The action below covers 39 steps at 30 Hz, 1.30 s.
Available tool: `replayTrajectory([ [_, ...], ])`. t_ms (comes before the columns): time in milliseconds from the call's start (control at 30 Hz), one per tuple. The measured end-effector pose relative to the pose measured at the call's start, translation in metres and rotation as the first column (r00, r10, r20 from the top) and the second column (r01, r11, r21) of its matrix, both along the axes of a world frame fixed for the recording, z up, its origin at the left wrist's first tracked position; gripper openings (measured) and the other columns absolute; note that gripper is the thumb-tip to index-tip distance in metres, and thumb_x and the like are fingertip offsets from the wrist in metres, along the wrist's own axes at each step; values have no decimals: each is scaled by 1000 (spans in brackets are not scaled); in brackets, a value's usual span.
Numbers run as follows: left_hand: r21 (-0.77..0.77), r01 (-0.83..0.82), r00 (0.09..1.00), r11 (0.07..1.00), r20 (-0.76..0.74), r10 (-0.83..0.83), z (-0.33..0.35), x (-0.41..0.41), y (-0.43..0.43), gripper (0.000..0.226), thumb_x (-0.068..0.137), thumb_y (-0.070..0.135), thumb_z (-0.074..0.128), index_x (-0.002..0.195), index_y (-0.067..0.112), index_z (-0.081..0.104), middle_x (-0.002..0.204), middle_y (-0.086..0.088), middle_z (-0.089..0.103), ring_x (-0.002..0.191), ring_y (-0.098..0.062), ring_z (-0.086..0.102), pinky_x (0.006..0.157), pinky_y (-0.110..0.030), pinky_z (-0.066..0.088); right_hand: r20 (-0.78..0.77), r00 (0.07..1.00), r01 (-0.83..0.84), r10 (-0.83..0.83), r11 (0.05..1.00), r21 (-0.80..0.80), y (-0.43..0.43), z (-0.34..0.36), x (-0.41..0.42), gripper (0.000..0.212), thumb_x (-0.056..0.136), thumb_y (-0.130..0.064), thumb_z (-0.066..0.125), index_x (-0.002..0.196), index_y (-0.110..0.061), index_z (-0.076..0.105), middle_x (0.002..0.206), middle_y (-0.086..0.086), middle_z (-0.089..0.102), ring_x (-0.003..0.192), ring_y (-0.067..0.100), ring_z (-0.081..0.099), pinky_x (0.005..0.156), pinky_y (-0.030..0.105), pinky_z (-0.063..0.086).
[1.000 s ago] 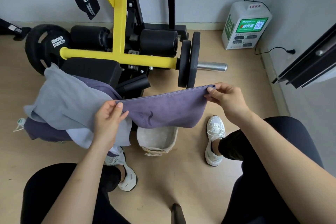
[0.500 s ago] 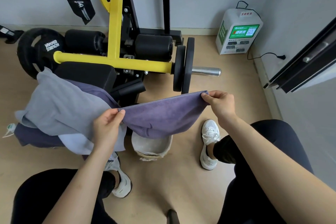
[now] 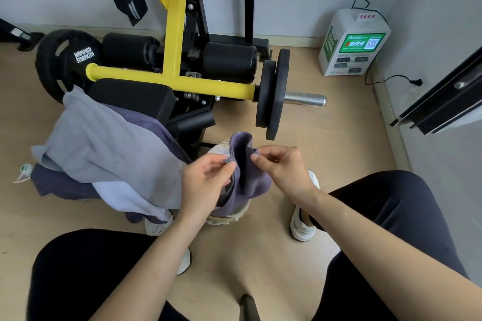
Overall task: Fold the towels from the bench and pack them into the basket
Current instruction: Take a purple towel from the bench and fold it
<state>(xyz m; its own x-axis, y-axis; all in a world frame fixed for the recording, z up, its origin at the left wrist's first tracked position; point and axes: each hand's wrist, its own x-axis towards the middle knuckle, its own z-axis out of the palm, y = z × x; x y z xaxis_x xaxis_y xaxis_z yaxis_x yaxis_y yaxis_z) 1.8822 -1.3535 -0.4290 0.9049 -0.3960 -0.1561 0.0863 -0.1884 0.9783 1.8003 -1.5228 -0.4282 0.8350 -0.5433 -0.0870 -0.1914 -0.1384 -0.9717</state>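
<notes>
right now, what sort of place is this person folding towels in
Most likely a gym: a yellow-framed weight machine with black padded rollers, weight plates on its bar, one marked Hammer Strength, and towels heaped on the bench. The left hand and right hand pinch a purple towel.

The towel (image 3: 246,172) hanging from my pinch hides most of the basket (image 3: 227,219) right below it; only bits of rim show. My left hand (image 3: 206,185) covers the towel's near edge. Left of my grip, the pile (image 3: 104,148) buries the bench (image 3: 135,96) end and half my shoe (image 3: 156,227).
</notes>
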Motion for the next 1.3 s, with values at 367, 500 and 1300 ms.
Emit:
replayTrajectory([
  [367,4,208,978,978,9,-208,8,-4,3,33,88,35,66,106,12,80,102,-10,79,100,-24,75,95,-50,59,14,996,-87,89,991,-106,15,1,-1,17,72,-21,88,79,-16,72,79,5,67,68,10,59,68,31,51],
  [500,48,270,949,962,158,-274,9,3,12,30,91,9,57,110,17,79,104,4,79,101,-14,73,88,-31,59,14,992,-120,123,981,-154,4,0,-1,13,78,-13,83,75,-9,71,74,11,67,64,8,55,65,33,50],
  [1300,-79,292,950,953,138,-279,3,32,11,12,83,19,75,93,23,72,87,10,76,84,-6,67,77,-19,50,-110,933,-359,341,887,-292,-44,22,-7,23,77,-2,79,96,-13,70,94,0,72,90,9,65,90,24,48],
])
